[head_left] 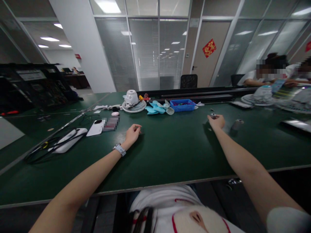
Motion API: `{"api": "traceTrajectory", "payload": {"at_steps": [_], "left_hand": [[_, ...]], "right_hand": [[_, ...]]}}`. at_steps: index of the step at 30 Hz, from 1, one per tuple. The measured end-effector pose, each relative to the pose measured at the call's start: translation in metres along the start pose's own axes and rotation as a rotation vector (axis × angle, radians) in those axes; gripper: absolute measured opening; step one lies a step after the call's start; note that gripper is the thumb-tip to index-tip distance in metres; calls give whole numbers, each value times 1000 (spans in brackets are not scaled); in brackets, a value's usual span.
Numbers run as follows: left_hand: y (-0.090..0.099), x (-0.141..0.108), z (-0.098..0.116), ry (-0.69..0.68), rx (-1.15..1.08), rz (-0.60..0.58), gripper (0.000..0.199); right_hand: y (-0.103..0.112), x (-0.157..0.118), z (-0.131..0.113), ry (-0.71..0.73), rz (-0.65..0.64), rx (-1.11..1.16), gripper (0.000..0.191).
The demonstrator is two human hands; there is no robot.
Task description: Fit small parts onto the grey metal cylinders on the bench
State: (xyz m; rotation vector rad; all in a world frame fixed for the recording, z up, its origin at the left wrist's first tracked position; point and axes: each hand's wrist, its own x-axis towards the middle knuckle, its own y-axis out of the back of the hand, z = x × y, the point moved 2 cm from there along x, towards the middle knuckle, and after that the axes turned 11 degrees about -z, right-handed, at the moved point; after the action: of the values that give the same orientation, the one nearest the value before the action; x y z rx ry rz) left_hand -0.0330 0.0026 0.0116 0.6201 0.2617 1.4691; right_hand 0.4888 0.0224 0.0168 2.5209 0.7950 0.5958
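My right hand [217, 121] is closed in a pinch around a small round metal part [213, 115], held just over the green table. The fingers cover most of it, and I cannot tell its exact kind. A short silver metal cylinder [238, 124], blurred, stands to the right of that hand. On the left, my left hand [132, 134] rests at the table with its fingers loosely bent and apart. Nothing shows in it. Light blue fan blades [155, 108] lie beyond, between the two hands.
Behind the hands are a white fan housing [132, 98] on its grille and a blue basket [183, 108] of small parts. A white phone [95, 128], a white case with black cable [71, 140] and a metal rod lie left. Other people sit far right near more fan parts.
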Motion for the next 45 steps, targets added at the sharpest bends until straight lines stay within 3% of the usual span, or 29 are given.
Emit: {"api": "traceTrajectory", "payload": {"at_steps": [2,4,6,8,10,13,15,18,27,33,39,43,45], "left_hand": [[1,-2,2,-8,13,6,29],[2,-4,6,-25,36,6,30],[2,-8,12,-62,62,-9,32],[1,-13,21,-134,101,-33,34],[-2,-20,33,-238,150,-56,34],[-9,-34,52,-345,185,-95,32],[-17,-41,62,-404,185,-157,32],[-27,-46,72,-460,179,-212,32],[-44,-31,73,-398,93,-165,26],[-30,-29,60,-387,105,-78,30],[-22,-21,34,-300,305,-253,24],[-24,-22,33,-300,338,-322,26],[-25,-22,34,-305,318,-340,28]], "right_hand": [[-7,-12,-17,60,-23,4,38],[-23,-37,-40,183,-125,53,39],[-45,-77,-67,338,-331,171,41],[-66,-127,-92,477,-630,342,44],[-79,-177,-110,527,-866,468,45],[-81,-230,-123,550,-1069,569,44],[-77,-247,-125,569,-1136,606,42],[-71,-252,-125,598,-1164,615,40],[-73,-251,-122,677,-1123,551,38],[-71,-250,-123,682,-1142,556,40],[-72,-254,-122,643,-1141,569,42],[-80,-227,-121,514,-1095,642,46],[-78,-191,-119,486,-941,660,48]]}}
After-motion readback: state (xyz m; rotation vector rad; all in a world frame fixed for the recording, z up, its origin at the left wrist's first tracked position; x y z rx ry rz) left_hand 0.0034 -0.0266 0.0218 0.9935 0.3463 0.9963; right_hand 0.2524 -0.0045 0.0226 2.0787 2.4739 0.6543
